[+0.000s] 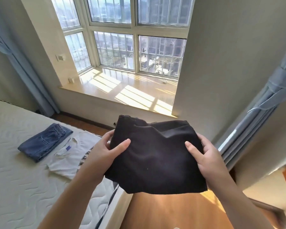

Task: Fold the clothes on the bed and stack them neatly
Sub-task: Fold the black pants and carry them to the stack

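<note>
Holding a folded black garment [155, 156] up in the air, the person stands at the corner of the bed [15, 171], with the cloth over the wooden floor [172, 212] rather than the mattress. The left hand [106, 151] grasps its left edge, thumb on top and fingers underneath; the right hand [206, 156] grasps the right edge the same way. The garment is plain, dark and matte, folded into a rough rectangle several layers thick, with soft creases across the top and a gathered, slightly ruffled edge at the far left corner. On the bed lie folded blue jeans [45, 142], and just beside them, touching, a white T-shirt [68, 159] spread flat with dark lettering and a small purple neck label. Sunlight falls across the window ledge [122, 91] beyond.
</note>
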A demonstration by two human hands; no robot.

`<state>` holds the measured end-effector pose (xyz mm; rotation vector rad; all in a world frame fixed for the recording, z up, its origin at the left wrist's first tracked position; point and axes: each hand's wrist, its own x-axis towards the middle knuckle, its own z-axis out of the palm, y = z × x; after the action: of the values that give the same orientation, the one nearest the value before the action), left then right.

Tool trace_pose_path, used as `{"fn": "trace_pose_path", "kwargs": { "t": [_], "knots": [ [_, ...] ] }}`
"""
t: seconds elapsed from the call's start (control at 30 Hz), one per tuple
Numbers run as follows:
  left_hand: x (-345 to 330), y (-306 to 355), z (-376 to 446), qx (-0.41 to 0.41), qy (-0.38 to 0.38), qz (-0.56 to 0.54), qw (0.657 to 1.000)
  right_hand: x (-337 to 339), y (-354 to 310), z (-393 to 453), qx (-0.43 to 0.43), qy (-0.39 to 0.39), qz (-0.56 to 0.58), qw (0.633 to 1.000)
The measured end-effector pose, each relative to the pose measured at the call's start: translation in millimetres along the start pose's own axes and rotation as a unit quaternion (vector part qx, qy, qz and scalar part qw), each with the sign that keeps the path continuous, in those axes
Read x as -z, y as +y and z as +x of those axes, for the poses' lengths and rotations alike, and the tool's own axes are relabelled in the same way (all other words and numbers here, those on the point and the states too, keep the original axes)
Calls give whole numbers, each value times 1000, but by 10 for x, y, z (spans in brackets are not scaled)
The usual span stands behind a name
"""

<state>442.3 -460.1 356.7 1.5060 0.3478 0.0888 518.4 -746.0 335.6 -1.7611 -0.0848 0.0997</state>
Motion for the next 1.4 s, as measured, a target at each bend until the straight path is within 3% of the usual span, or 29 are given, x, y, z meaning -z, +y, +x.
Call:
{"fn": "trace_pose_path", "kwargs": {
  "t": [0.33, 0.5, 0.67, 1.03, 1.4],
  "knots": [
    [-626, 64, 1237, 13, 59, -20, 998, 372, 130, 1699, -3, -79, 27, 996],
    [-444, 60, 1729, 25, 129, -42, 990, -3, 129, 2388, -8, -140, 41, 989],
    [-60, 40, 2311, 7, 153, -58, 987, -525, 21, 3121, 2, -205, 50, 977],
    [573, 43, 3374, 25, 187, -75, 979, -1466, -203, 4339, 8, -244, -11, 970],
    [628, 24, 4621, 22, 297, -86, 951, -2138, -57, 5974, 21, -327, -27, 944]
  ]
}}
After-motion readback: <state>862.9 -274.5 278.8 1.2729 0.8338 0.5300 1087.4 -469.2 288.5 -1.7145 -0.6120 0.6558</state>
